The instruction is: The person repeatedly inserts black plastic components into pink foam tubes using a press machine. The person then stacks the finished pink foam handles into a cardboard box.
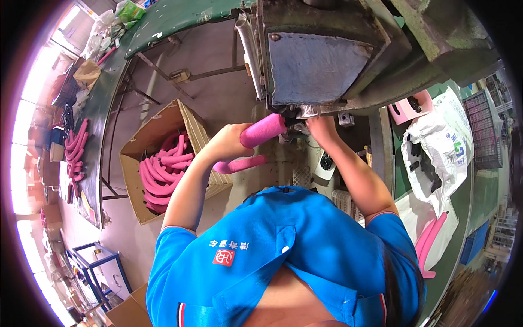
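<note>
My left hand [234,140] is closed around a thick pink foam-covered tube [265,129]. The tube's far end meets dark metal parts at the lower edge of a machine [316,65]. Below that hand a thinner pink length [242,164] sticks out; I cannot tell whether it belongs to the same piece. Close by on the right, my right hand [322,132] reaches up to the machine's underside, next to a small shiny metal part [308,111]. Its fingertips are hidden there, so what they hold does not show.
A cardboard box [131,185] of curved pink tubes stands on the floor at left. Further left, more pink tubes [76,147] lie on a green bench. At right, a white sack [455,136] with black parts, a pink bin [403,111] and pink tubes [430,240] sit on a table.
</note>
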Motion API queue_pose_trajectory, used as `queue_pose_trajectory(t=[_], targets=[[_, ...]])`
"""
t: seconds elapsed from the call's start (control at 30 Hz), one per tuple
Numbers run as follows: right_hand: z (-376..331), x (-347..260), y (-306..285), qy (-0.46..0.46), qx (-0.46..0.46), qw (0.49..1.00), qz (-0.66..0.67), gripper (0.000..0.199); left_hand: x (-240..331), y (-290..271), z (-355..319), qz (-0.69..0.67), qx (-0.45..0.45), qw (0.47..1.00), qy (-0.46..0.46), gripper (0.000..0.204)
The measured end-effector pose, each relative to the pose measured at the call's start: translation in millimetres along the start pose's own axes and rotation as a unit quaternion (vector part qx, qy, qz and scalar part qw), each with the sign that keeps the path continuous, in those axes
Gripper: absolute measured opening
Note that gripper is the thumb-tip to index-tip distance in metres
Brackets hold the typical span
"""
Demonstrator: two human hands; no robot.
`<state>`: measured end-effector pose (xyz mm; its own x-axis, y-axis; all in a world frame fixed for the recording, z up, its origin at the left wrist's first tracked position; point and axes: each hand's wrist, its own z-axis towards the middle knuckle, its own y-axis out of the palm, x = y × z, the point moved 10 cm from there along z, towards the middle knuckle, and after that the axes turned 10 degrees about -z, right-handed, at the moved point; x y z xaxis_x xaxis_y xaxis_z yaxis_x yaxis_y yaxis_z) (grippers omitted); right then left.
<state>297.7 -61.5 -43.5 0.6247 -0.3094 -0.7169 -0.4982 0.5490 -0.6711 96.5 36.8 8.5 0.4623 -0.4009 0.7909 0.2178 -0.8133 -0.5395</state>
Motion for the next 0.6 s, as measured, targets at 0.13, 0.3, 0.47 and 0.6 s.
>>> queue_pose_trajectory(t=[0.13,0.3,0.47,0.6], targets=[[-9.8,-42.2,-23.0,-0.264,0.192,0.928,-0.177,0.014,-7.1,14.3,6.5,-0.06,-0.054,0.996,-0.035,0.037],[15.3,-42.7,-18.5,-0.041,-0.007,0.995,0.089,0.016,-31.8,32.1,12.5,-0.205,-0.103,0.972,-0.054,0.029],[13.0,-21.6,-4.2,-0.087,-0.008,0.996,-0.03,0.017,-40.0,36.0,15.7,-0.137,-0.102,0.982,-0.075,0.03],[-1.4,14.8,30.6,0.195,-0.255,0.92,0.225,0.03,-53.3,33.1,23.2,-0.157,-0.118,0.976,-0.09,0.027]])
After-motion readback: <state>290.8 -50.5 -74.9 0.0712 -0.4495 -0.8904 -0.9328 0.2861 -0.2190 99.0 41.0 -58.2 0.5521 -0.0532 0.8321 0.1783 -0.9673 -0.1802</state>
